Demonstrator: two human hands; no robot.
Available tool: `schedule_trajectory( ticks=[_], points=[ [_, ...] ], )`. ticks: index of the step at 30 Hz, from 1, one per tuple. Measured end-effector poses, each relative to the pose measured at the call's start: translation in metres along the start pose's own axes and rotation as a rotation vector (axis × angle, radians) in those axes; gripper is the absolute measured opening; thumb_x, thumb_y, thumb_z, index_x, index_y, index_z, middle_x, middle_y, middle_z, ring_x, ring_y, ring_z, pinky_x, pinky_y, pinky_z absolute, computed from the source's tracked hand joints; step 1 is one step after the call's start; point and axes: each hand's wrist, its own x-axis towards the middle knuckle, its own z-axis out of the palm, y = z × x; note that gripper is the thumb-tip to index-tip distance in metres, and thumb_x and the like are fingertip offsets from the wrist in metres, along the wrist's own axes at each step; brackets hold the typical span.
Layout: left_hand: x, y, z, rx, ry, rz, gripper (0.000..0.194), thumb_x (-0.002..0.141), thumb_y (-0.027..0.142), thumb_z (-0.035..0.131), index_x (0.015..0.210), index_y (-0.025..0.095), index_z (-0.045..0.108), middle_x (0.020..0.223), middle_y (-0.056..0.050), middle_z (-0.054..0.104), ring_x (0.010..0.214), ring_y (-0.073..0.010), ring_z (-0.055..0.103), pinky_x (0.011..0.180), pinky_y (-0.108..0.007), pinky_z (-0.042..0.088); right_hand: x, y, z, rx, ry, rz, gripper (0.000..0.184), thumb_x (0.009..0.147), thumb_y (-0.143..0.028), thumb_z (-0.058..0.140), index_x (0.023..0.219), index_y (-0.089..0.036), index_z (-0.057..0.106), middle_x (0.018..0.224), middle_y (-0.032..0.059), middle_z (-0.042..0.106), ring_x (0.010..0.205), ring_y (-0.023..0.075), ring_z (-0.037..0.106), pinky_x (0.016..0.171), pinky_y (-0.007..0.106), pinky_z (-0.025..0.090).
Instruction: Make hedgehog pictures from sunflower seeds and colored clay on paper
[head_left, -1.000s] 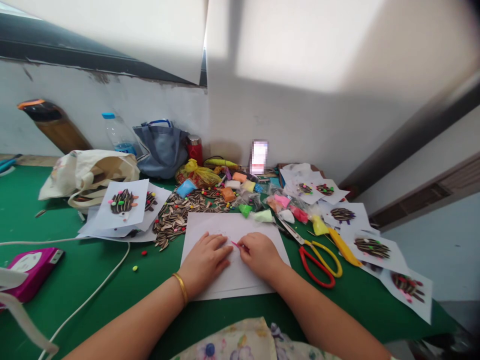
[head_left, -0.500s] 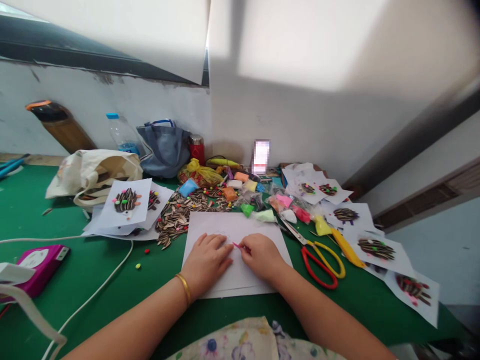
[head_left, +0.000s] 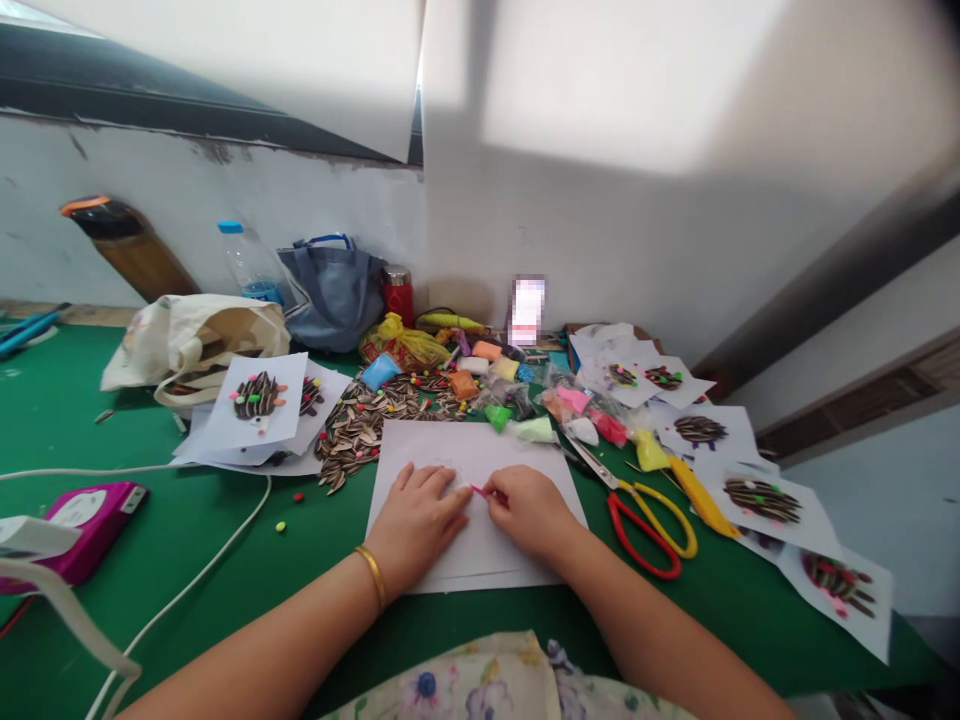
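Observation:
A white sheet of paper (head_left: 480,445) lies on the green table (head_left: 187,530) in front of me. My left hand (head_left: 416,520) rests flat on the sheet, fingers stretched out, a gold bangle on its wrist. My right hand (head_left: 529,510) is closed in a pinch on a thin pink stick (head_left: 478,491) whose tip touches the paper between the two hands. A heap of striped sunflower seeds (head_left: 360,425) lies just beyond the sheet's left corner. Small bags of coloured clay (head_left: 525,400) lie behind the sheet.
Red-and-yellow scissors (head_left: 645,510) and a yellow tool (head_left: 694,495) lie right of the sheet. Finished seed pictures on paper (head_left: 259,400) sit left and along the right edge (head_left: 761,500). A white cable (head_left: 195,580), a pink box (head_left: 82,515), bags, bottle and flask crowd the back.
Both hands stay on the sheet in the same pose. The view has drifted slightly, so everything sits a little further right in the picture.

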Motion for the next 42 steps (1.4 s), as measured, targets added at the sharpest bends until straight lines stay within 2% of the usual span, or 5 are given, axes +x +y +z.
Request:
schedule_trajectory(
  ticks=[14, 17, 21, 30, 42],
  points=[
    [-0.001, 0.001, 0.003, 0.019, 0.022, 0.016, 0.03, 0.089, 0.031, 0.061, 0.119, 0.031, 0.061, 0.125, -0.009, 0.061, 0.116, -0.0284, 0.055, 0.104, -0.053, 0.035, 0.0, 0.002, -0.004, 0.027, -0.003, 0.031, 0.01, 0.082, -0.018, 0.059, 0.082, -0.021, 0.068, 0.08, 0.002, 0.07, 0.075, 0.0157, 0.058, 0.066, 0.026, 0.033],
    [0.0, -0.001, 0.001, -0.037, 0.024, -0.009, 0.036, 0.087, 0.03, 0.063, 0.123, 0.027, 0.057, 0.123, -0.008, 0.063, 0.115, -0.0274, 0.055, 0.106, -0.053, 0.034, 0.002, 0.009, -0.008, 0.05, 0.058, 0.003, 0.013, 0.083, -0.015, 0.059, 0.087, -0.02, 0.07, 0.084, 0.0027, 0.07, 0.08, 0.0162, 0.058, 0.07, 0.027, 0.034],
    [0.001, -0.008, -0.004, -0.155, 0.011, -0.038, 0.039, 0.086, 0.029, 0.064, 0.124, 0.023, 0.057, 0.12, -0.007, 0.064, 0.113, -0.0254, 0.056, 0.107, -0.049, 0.034, 0.001, 0.015, -0.012, 0.061, 0.086, -0.129, 0.015, 0.087, -0.017, 0.06, 0.09, -0.025, 0.073, 0.09, 0.0012, 0.072, 0.09, 0.0174, 0.058, 0.084, 0.032, 0.031],
    [0.001, -0.012, -0.006, -0.148, -0.018, 0.009, 0.029, 0.089, 0.032, 0.06, 0.118, 0.033, 0.064, 0.121, -0.006, 0.061, 0.111, -0.0254, 0.054, 0.108, -0.055, 0.03, -0.005, 0.0, -0.01, -0.148, 0.065, -0.202, 0.014, 0.09, -0.024, 0.058, 0.084, -0.025, 0.071, 0.084, 0.0019, 0.07, 0.086, 0.0183, 0.053, 0.086, 0.038, 0.024],
    [0.001, -0.012, -0.005, -0.129, -0.04, 0.002, 0.03, 0.09, 0.032, 0.059, 0.119, 0.034, 0.063, 0.122, -0.006, 0.06, 0.112, -0.0253, 0.053, 0.109, -0.056, 0.027, -0.006, -0.004, -0.009, -0.283, 0.055, -0.23, 0.011, 0.088, -0.022, 0.059, 0.08, -0.021, 0.067, 0.081, 0.0026, 0.067, 0.084, 0.0186, 0.052, 0.083, 0.039, 0.024]
  ],
)
